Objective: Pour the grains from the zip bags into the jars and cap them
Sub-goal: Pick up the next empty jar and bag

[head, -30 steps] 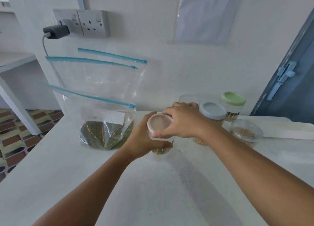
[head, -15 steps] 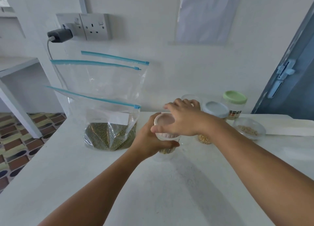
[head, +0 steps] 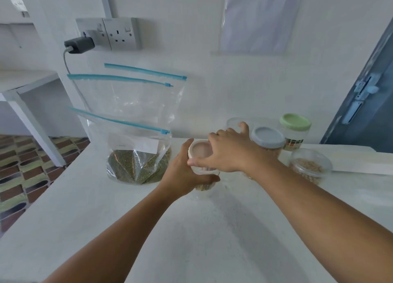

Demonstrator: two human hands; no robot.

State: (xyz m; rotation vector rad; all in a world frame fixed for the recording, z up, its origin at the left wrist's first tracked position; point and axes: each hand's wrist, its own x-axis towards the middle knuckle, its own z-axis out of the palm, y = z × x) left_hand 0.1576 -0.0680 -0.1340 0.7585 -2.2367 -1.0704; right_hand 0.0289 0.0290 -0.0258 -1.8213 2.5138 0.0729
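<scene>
A small clear jar [head: 205, 186] with grains in its bottom stands near the middle of the white table [head: 131, 229]. My left hand [head: 182, 174] grips its body. My right hand [head: 228, 153] holds its pale pink lid [head: 201, 151] on top, thumb on the lid's front edge, fingers spread over the back. Left of them stands a zip bag [head: 136, 153] with green grains, and two more clear zip bags [head: 131, 95] lean on the wall behind it.
At the right stand a blue-lidded jar [head: 268, 136], a green-lidded jar [head: 295, 131], an uncapped clear jar [head: 234, 122] behind my right hand, and an open jar of pale grains [head: 311, 165]. A plugged charger [head: 79, 45] hangs from the wall socket. A blue door [head: 365, 104] is at right.
My right hand has turned on the lid, its fingers spreading and swinging back toward the jars behind. My left hand still grips the jar in place.
</scene>
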